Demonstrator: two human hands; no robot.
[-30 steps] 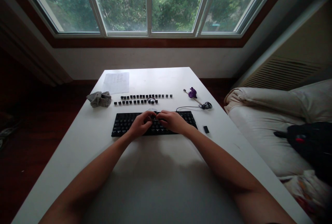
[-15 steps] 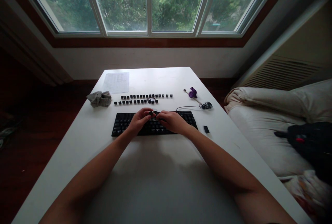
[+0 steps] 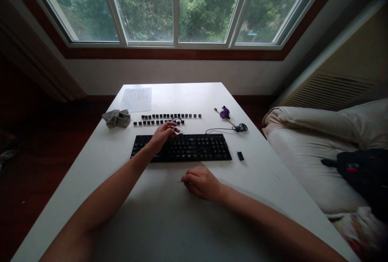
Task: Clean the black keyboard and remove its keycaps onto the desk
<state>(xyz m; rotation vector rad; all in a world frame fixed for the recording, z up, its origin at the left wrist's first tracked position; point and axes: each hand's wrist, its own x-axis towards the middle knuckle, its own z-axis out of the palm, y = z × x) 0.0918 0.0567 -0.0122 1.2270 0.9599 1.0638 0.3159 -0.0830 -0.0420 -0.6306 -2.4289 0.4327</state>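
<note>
My left hand (image 3: 163, 136) is over the back left part of a black keyboard (image 3: 194, 148), fingers pinched on a small dark thing that looks like a keycap, mostly hidden by the fingertips. In front of the keyboard, low over the white table (image 3: 157, 197), my right hand (image 3: 201, 183) is closed on a slim tool (image 3: 178, 181); only its thin pale tip shows, pointing left. Behind the keyboard lie two rows of loose black keycaps (image 3: 156, 123), with a small ring-shaped item (image 3: 177, 120) among the nearer row.
A crumpled grey cloth (image 3: 117, 118) and a printed sheet (image 3: 137, 99) lie at the back left. At the right are a purple item (image 3: 224, 112) beside a small brush (image 3: 216, 109), a coiled cable (image 3: 241, 127) and a black block (image 3: 240, 156). A cushioned seat (image 3: 303, 165) stands beyond.
My right hand has moved off the keyboard toward me, with the slim tool now showing. My left hand has shifted slightly left and back. The view has tilted a little upward.
</note>
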